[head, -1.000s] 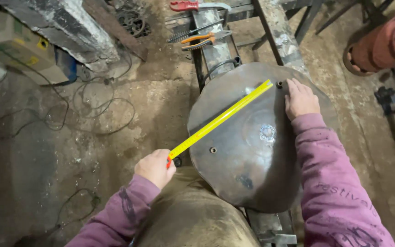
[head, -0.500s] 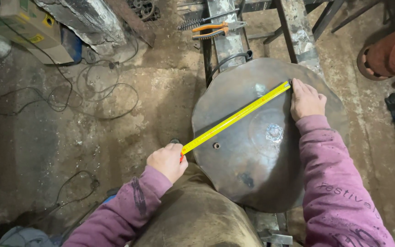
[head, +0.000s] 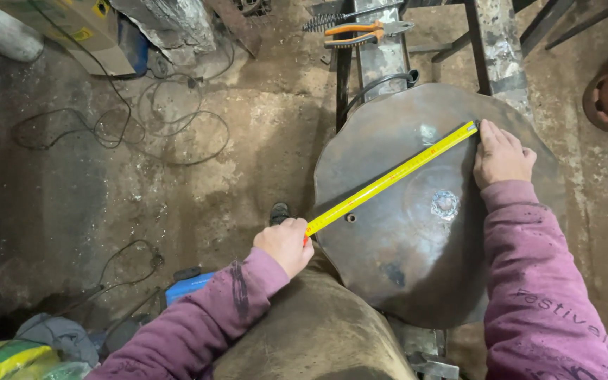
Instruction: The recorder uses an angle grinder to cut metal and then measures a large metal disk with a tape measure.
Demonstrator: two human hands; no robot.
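While the person bends over the work, a yellow tape measure (head: pixel 392 177) runs slantwise across a big round metal disc (head: pixel 416 267), from the disc's edge at about nine o'clock up to its far side at about two o'clock. The left hand (head: pixel 284 245) is clenched into a fist around the tape's case, just off the disc's rim, so the case itself is hidden apart from a small red bit showing at the thumb. The right hand (head: pixel 501 156) lies flat on the disc at the tape's far end, fingers together and pressing the tip down against the metal; it grips nothing, it only pins. Both sleeves are purple.

The disc is dull brown-grey with a wavy rim, and it rests on a rusty metal frame (head: pixel 381 56) that reaches away toward twelve o'clock. Near the disc's centre sits a shiny ground patch (head: pixel 445 204), just beside the tape on its lower side, and a small hole (head: pixel 351 217) shows near the nine o'clock end.

On the frame at twelve o'clock lie orange-handled pliers (head: pixel 360 32). Black cables (head: pixel 142 119) loop over the dirty concrete floor (head: pixel 198 197) at ten o'clock. A blue box (head: pixel 191 285) lies at seven o'clock, near the left sleeve.
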